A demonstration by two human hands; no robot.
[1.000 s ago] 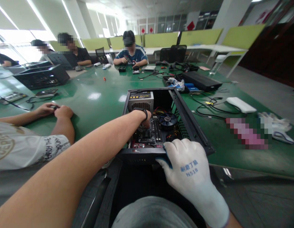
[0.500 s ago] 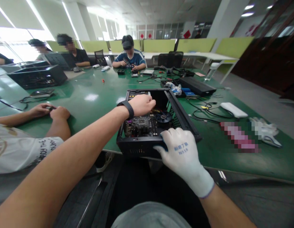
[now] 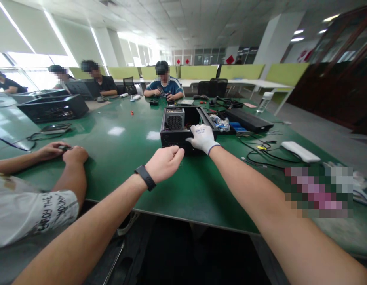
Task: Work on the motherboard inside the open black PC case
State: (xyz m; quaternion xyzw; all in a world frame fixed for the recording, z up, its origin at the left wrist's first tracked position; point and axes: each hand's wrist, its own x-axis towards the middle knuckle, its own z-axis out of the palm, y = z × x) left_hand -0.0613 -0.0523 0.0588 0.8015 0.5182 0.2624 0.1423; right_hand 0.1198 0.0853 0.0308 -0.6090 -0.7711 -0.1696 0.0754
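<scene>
My left hand (image 3: 165,164), bare and with a black band (image 3: 146,178) at the wrist, is closed over the green table in front of the computer case (image 3: 173,138). Its fingers are curled in, and whatever they may hold is hidden. My right hand (image 3: 202,138), in a white work glove, grips the near top edge of the black case, thumb on the near side. The case lies open at the top on the table, and a grey power supply (image 3: 175,120) shows inside at its left. The near wall and my glove hide the motherboard.
To my left, a neighbour's hands (image 3: 66,152) hold a small dark item. Across the table sits a person in blue (image 3: 164,87). Cables (image 3: 260,152), a white box (image 3: 300,151) and a black panel (image 3: 248,119) lie right. Another case (image 3: 55,111) stands far left.
The case has moved away from me across the table, with my right hand on its near edge. My left hand has come out of the case toward me and is now in front of it.
</scene>
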